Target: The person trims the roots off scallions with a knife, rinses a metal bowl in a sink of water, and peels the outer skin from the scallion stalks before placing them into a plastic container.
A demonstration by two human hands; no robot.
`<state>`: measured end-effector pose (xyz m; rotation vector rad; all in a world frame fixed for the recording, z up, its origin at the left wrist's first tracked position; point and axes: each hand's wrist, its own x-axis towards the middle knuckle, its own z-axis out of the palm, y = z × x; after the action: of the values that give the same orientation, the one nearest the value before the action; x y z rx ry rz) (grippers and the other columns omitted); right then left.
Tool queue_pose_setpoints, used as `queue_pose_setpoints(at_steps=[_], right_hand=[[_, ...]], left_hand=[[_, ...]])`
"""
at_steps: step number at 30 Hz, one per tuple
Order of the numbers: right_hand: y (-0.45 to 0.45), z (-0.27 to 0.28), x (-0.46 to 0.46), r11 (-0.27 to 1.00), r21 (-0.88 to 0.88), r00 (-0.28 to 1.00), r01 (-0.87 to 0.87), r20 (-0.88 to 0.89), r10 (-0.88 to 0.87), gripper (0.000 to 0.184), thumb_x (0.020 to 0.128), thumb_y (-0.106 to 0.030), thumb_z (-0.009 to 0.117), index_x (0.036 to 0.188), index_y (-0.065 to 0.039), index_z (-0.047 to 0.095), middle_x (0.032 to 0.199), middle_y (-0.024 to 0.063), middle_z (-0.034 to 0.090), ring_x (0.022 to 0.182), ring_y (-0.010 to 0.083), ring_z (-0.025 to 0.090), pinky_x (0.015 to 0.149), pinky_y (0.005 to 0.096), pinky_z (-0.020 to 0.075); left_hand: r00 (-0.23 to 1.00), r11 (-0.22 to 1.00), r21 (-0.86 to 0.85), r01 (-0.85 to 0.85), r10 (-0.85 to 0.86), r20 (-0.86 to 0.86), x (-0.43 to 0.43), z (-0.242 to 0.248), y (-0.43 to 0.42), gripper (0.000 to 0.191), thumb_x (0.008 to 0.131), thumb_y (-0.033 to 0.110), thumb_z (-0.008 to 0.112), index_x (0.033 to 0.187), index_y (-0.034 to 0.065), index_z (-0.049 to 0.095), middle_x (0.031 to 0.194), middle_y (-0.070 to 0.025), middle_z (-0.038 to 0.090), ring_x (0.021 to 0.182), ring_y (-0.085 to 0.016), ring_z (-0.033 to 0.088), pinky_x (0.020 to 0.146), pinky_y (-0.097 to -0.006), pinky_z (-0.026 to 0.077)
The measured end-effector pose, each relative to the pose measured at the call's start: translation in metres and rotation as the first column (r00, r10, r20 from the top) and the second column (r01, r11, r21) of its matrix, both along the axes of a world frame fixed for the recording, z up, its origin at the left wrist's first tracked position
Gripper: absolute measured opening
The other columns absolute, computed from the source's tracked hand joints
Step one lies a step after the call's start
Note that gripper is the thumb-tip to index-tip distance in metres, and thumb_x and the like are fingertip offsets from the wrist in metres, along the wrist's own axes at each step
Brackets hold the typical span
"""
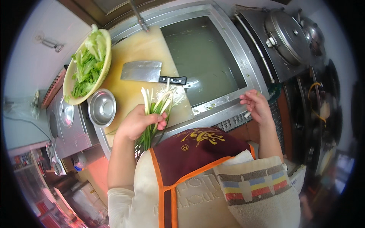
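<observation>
My left hand (pixel 145 119) grips a bunch of green onions (pixel 155 109), white ends up, over the near edge of a pale plastic cutting board (pixel 128 48). A cleaver (pixel 142 71) with a black riveted handle lies flat on the board, just beyond the onions. Off to the right, my right hand (pixel 253 104) is raised near the sink's near right corner, its fingers curled. A small whitish piece shows beneath those fingers; whether they hold it I cannot tell.
The board rests across the left part of a metal sink (pixel 242 62) filled with murky water. Left of the board are a yellow basket (pixel 108 61) of leafy lettuce (pixel 89 65) and a steel bowl (pixel 102 108). A large lidded pot (pixel 288 37) stands at the upper right.
</observation>
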<state>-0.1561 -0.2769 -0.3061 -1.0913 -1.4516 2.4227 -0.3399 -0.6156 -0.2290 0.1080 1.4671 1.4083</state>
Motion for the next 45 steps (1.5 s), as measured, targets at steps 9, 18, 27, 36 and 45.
queue_pose_setpoints(at_steps=[9, 18, 27, 36, 45], right_hand=[[0.106, -0.058, 0.082, 0.973, 0.11, 0.861, 0.205, 0.453, -0.232, 0.013, 0.086, -0.016, 0.055, 0.086, -0.003, 0.056, 0.07, 0.0058, 0.063, 0.051, 0.0107, 0.057, 0.037, 0.021, 0.0369], [0.28, -0.059, 0.111, 0.489, 0.861, 0.543, 0.14, 0.346, -0.765, 0.038, 0.078, -0.026, 0.066, 0.095, 0.008, 0.061, 0.097, 0.022, 0.063, 0.094, 0.0325, 0.059, 0.079, 0.0368, 0.0443], [0.262, -0.057, 0.09, 0.541, 0.83, 0.418, -0.136, 0.543, -0.728, 0.042, 0.072, -0.021, 0.065, 0.11, -0.002, 0.06, 0.109, 0.0201, 0.061, 0.106, 0.0315, 0.056, 0.09, 0.0349, 0.0427], [0.161, -0.027, -0.013, 0.451, 0.879, 0.948, 0.153, -0.003, -0.317, 0.02, 0.08, -0.008, 0.062, 0.099, -0.003, 0.065, 0.085, 0.0054, 0.066, 0.08, 0.0121, 0.06, 0.073, 0.0247, 0.0468], [-0.106, -0.004, -0.127, -0.015, 0.974, 0.512, -0.226, 0.132, 0.849, 0.021, 0.075, -0.01, 0.064, 0.096, -0.008, 0.064, 0.09, 0.0051, 0.061, 0.091, 0.0245, 0.055, 0.079, 0.0356, 0.0468]], left_hand=[[0.986, 0.982, -0.12, -0.147, 0.135, -0.1, 0.007, -0.018, 0.008, 0.016, 0.072, 0.004, 0.058, 0.086, -0.0042, 0.058, 0.065, -0.0085, 0.055, 0.057, -0.018, 0.054, 0.055, -0.0289, 0.046], [0.954, 0.957, -0.125, -0.263, 0.238, -0.183, 0.001, -0.022, 0.001, 0.021, 0.072, 0.004, 0.055, 0.091, -0.0042, 0.055, 0.07, -0.0077, 0.054, 0.059, -0.017, 0.052, 0.056, -0.0302, 0.045], [0.918, 0.925, -0.115, -0.362, 0.332, -0.217, 0.002, -0.016, -0.014, 0.024, 0.073, 0.007, 0.057, 0.096, -0.0019, 0.056, 0.066, -0.0051, 0.052, 0.058, -0.017, 0.051, 0.057, -0.0298, 0.045], [0.812, 0.826, -0.333, -0.454, 0.23, -0.536, 0.006, 0.005, -0.022, 0.032, 0.07, 0.0, 0.055, 0.103, -0.0042, 0.055, 0.063, -0.0033, 0.051, 0.05, -0.012, 0.049, 0.05, -0.0239, 0.042], [0.841, 0.811, -0.426, -0.402, 0.143, -0.522, 0.006, -0.004, -0.026, 0.008, 0.079, 0.006, 0.056, 0.081, -0.0014, 0.058, 0.063, -0.0046, 0.054, 0.051, -0.013, 0.051, 0.048, -0.0255, 0.043]])
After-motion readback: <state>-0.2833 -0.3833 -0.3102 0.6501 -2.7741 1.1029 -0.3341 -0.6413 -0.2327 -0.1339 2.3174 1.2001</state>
